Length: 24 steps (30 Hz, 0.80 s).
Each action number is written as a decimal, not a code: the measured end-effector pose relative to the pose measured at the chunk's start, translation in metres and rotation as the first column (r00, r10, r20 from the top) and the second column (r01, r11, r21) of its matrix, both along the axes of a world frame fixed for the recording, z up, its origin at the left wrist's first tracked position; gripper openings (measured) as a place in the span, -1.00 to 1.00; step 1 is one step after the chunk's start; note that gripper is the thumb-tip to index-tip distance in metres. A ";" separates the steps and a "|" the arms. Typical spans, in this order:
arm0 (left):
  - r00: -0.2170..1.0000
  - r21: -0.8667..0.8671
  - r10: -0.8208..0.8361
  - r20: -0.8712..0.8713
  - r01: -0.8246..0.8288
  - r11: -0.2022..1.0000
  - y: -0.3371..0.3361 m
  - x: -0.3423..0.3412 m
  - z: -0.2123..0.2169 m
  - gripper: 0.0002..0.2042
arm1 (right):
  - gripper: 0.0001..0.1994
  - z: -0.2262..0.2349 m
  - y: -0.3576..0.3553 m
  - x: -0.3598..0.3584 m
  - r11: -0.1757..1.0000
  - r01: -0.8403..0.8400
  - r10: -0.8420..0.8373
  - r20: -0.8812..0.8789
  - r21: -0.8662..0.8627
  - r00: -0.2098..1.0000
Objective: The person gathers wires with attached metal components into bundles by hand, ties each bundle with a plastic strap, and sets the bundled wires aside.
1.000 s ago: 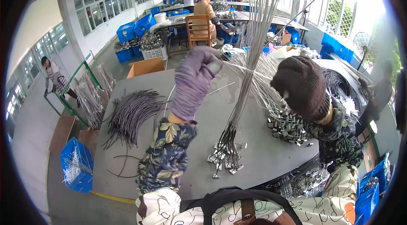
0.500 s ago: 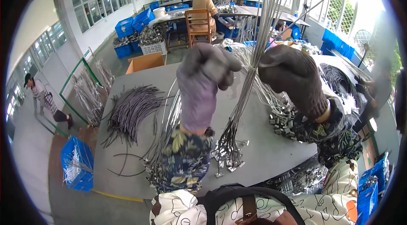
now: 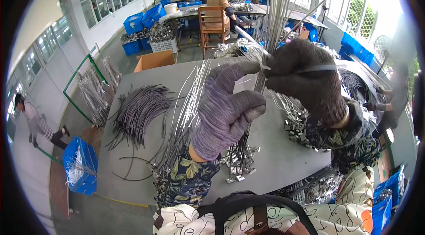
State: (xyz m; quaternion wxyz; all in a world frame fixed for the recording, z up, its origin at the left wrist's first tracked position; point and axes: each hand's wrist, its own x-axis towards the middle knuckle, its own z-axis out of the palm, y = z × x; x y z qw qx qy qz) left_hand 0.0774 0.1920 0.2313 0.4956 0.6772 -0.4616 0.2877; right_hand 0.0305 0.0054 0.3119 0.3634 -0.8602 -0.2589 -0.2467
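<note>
A tall bundle of thin metal wires (image 3: 280,9) stands upright before me, with dark lower parts and small square metal pieces (image 3: 239,164) at its foot. My right hand (image 3: 305,78), in a dark knitted glove, is closed around the bundle. A pale narrow strip (image 3: 252,40), blurred, crosses the bundle at the right fingers; another pale length trails right across that glove. My left hand (image 3: 230,104), in a purple-grey glove, is at the bundle's left side, thumb and forefinger apart in a curve. Whether its fingertips touch the wires is hard to tell.
On the grey table (image 3: 274,177) lie a fan of dark wires (image 3: 141,111), loose pale wires (image 3: 192,106) and metal-ended wires (image 3: 296,120). A blue crate (image 3: 82,164) stands left on the floor, a cardboard box (image 3: 155,60) beyond. People work further back; one bends at left.
My left hand has turned and opened its thumb and forefinger beside the bundle. My right hand has shifted slightly up and left against the wires. Pale strips now show there. The person at left bent lower.
</note>
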 end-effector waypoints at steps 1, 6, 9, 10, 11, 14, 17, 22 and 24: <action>0.999 -0.030 -0.025 0.045 0.027 0.999 -0.004 0.001 -0.004 -0.85 | -0.80 0.003 0.002 0.001 0.998 -0.026 0.025 0.010 0.052 1.000; 0.953 -0.335 0.198 0.230 -0.114 0.935 -0.005 -0.010 0.000 -0.77 | -0.84 0.004 -0.001 -0.003 0.990 -0.055 0.065 -0.076 0.133 0.995; 0.858 -0.305 0.327 0.397 -0.212 0.928 -0.006 0.009 0.030 -0.66 | -0.84 0.002 0.006 0.003 0.994 -0.100 0.101 -0.019 0.043 0.995; 0.794 -0.294 0.380 0.475 -0.263 0.919 -0.002 0.007 0.038 -0.60 | -0.84 0.002 0.011 0.003 0.990 -0.143 0.143 0.037 -0.001 0.989; 0.773 -0.186 0.380 0.509 -0.332 0.925 -0.002 0.001 0.043 -0.68 | -0.84 0.003 0.006 0.002 0.990 -0.138 0.138 0.039 -0.009 0.990; 0.931 -0.033 0.197 0.306 -0.197 0.980 -0.008 0.012 0.015 -0.80 | -0.84 0.002 -0.009 0.004 0.993 -0.112 0.115 0.084 -0.034 0.990; 0.955 -0.078 0.188 0.231 -0.174 0.982 -0.003 -0.003 0.003 -0.88 | -0.82 0.002 0.001 0.003 0.954 -0.177 0.199 -0.069 0.242 0.978; 0.992 -0.284 -0.029 -0.124 -0.008 0.959 -0.010 -0.001 -0.003 -0.88 | -0.81 0.003 -0.002 0.007 0.986 -0.161 0.163 0.072 -0.034 0.984; 0.999 -0.295 0.030 -0.024 -0.036 0.955 -0.007 0.003 0.005 -0.86 | -0.81 0.004 -0.002 0.007 0.967 -0.180 0.217 0.212 -0.177 0.953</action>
